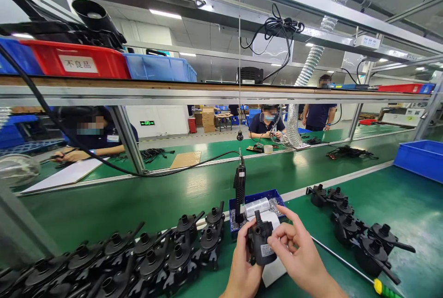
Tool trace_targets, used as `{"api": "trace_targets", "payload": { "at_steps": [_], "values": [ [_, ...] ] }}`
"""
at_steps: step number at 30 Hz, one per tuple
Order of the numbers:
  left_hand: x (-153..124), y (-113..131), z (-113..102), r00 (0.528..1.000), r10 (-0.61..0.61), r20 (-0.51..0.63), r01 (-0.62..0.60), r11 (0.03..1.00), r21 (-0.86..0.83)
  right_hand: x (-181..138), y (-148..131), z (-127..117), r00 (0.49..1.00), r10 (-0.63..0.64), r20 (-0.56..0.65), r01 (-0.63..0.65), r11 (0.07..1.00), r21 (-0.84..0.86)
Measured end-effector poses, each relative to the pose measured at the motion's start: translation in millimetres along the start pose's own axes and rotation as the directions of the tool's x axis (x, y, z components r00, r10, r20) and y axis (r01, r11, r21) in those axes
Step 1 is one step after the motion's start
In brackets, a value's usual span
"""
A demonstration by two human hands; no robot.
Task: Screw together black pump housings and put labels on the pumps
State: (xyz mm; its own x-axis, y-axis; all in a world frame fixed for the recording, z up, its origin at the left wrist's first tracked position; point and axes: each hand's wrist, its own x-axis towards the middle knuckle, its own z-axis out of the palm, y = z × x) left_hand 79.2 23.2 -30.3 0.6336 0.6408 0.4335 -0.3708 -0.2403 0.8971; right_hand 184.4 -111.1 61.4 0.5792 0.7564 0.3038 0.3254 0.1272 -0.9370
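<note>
My left hand is wrapped round a small black plastic pump-like part, held up above the bench. A spout points up from its top, and a white printed label sits on its side. My right hand is at the part's right edge, thumb and a bent finger against it beside the label, while the forefinger stretches away. Behind the part, a blue tray holds a roll of silvery labels and many small metal screws. A black electric screwdriver hangs upright with its tip down at the tray.
Rows of similar black parts stand on the left; several more stand on the right. A long screwdriver with a yellow-green handle lies right of my hands. A blue bin stands far right. Co-workers sit beyond the shelf frame.
</note>
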Motion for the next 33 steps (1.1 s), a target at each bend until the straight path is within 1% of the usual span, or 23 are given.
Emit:
{"api": "trace_targets", "payload": {
  "at_steps": [4,7,11,14,17,19,21,25,27,29,31,33],
  "values": [
    [-1,-2,-1,1.0,0.005,0.028,-0.006,1.0,0.023,2,1,-2,1.0,-0.031,-0.008,0.03,0.998,-0.057],
    [-1,-2,-1,1.0,0.0,0.016,0.0,1.0,0.028,2,2,-2,0.998,-0.067,-0.01,0.065,0.993,-0.099],
    [-1,0,-1,1.0,-0.014,0.017,0.013,1.0,0.028,-1,7,-2,0.986,-0.166,-0.005,0.161,0.964,-0.213],
    [-1,1,-1,1.0,-0.006,0.022,0.005,1.0,0.018,-1,8,-2,0.951,-0.31,0.003,0.292,0.893,-0.343],
    [-1,0,-1,1.0,0.001,0.011,-0.001,1.0,0.013,0,6,-1,0.89,-0.456,0.016,0.419,0.802,-0.426],
    [-1,-1,-1,1.0,0.008,0.016,-0.008,1.0,0.017,0,4,-1,0.865,-0.501,0.025,0.458,0.769,-0.446],
    [-2,-1,-1,1.0,0.016,0.022,-0.016,1.0,0.018,-1,3,1,0.859,-0.511,0.026,0.466,0.761,-0.451],
    [-2,0,-2,1.0,0.026,0.007,-0.026,1.0,0.006,-2,9,1,0.871,-0.491,-0.02,0.431,0.783,-0.449],
    [-3,2,-2,1.0,0.021,-0.011,-0.021,1.0,0.005,2,12,-2,0.903,-0.421,-0.087,0.342,0.827,-0.447],
    [-2,3,-2,0.999,0.017,-0.027,-0.017,1.0,0.004,8,14,-8,0.947,-0.296,-0.128,0.224,0.888,-0.401],
    [-1,4,-2,0.999,0.023,-0.033,-0.022,1.0,0.012,14,12,-12,0.984,-0.16,-0.074,0.129,0.941,-0.312],
    [0,7,-2,0.998,0.05,-0.034,-0.048,0.997,0.059,15,7,-11,0.998,-0.062,0.03,0.068,0.964,-0.256]
  ]
}}
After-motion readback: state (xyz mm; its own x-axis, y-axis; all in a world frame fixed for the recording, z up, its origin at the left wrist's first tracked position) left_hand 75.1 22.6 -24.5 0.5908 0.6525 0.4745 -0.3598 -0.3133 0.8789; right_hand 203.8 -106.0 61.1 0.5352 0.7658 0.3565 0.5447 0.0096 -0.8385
